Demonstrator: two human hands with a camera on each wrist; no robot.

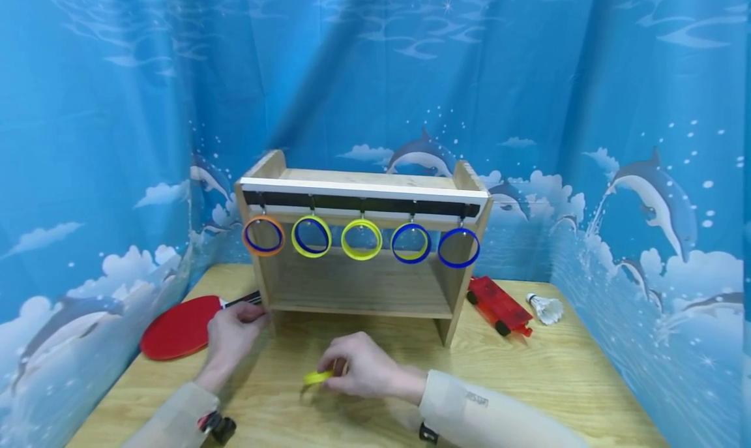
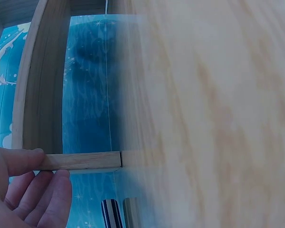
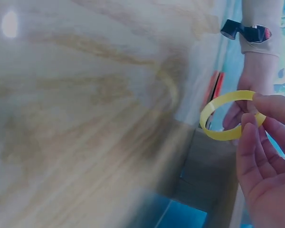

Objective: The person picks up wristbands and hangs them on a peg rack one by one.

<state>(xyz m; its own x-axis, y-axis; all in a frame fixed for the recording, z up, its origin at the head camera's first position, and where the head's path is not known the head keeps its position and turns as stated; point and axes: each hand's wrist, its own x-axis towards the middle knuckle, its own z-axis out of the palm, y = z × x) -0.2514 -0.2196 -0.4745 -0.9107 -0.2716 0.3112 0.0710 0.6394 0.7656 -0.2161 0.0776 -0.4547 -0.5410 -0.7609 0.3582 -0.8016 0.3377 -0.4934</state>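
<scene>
Between the thumb and fingers of my right hand [image 1: 366, 366] is a yellow ring [image 3: 223, 135], held just above the tabletop in front of the rack. My left hand [image 1: 230, 336] grips the lower board [image 2: 85, 161] of the wooden rack [image 1: 364, 310] at its left end, thumb on top and fingers underneath. Along the rack's dark front strip [image 1: 352, 203], several rings hang from small hooks: an orange and blue one [image 1: 246, 244] at the left, a yellow one [image 1: 362, 257] in the middle, a blue one [image 1: 459, 265] at the right.
A red table tennis bat [image 1: 178, 327] lies left of the rack, its handle reaching behind the rack's side. To the right are a red toy car [image 1: 501, 304] and a shuttlecock [image 1: 545, 308]. Blue dolphin-print curtains [image 1: 375, 76] enclose the wooden table [image 1: 557, 383].
</scene>
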